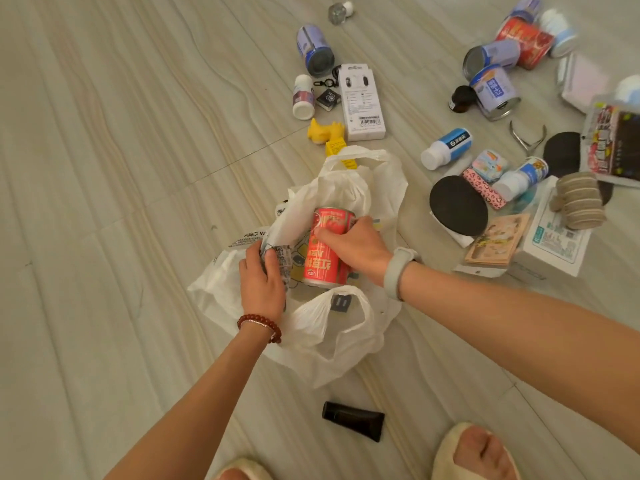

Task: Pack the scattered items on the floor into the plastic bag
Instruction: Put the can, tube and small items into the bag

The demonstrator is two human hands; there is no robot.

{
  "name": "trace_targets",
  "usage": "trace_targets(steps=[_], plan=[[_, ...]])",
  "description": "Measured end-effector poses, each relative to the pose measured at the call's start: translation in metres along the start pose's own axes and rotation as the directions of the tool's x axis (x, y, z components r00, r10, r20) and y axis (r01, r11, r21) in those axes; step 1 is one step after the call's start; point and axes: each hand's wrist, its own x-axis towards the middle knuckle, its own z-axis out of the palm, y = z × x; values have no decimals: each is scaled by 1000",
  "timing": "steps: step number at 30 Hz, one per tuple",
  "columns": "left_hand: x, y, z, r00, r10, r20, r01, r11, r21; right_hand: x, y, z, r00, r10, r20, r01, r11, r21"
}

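Soft, even indoor light falls across the pale floor (104, 168), with only faint, short shadows beneath the scattered objects and no harsh glare. The centre of the frame is fairly sharp, while cans (512, 46) and packets at the upper right smear with blur. Wide-angle distortion bends the floor lines toward the frame's edges.

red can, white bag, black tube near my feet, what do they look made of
Red can: likely metal under a glossy printed label, with a rolled rim at its base. White bag: thin plastic film, translucent and crinkled. Black tube: probably soft plastic, matte, one end crimped flat.
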Motion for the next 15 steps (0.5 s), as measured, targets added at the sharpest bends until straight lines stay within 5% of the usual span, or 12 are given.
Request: trace_targets(steps=[4, 7, 10, 12, 15], plan=[[8, -6, -6, 996, -70, -56, 64, 994, -89, 13, -6, 5, 997, -60, 45, 60, 998, 18], [10, -9, -12, 995, -25, -100, 20, 998, -56, 11, -8, -12, 969, -230, -91, 233, 972, 24], [5, -9, -13, 993, 54, -103, -51, 998, 26, -19, 4, -35, 782, -569, -256, 574, 816, -61], [-1, -8, -14, 989, 103, -102, -95, 993, 75, -48, 34, -44, 696, -703, -143, 676, 710, -197], [-7, -6, -18, 987, 155, -41, -145, 972, 183, -81, 95, -40, 669, -631, 392, 732, 466, -498]])
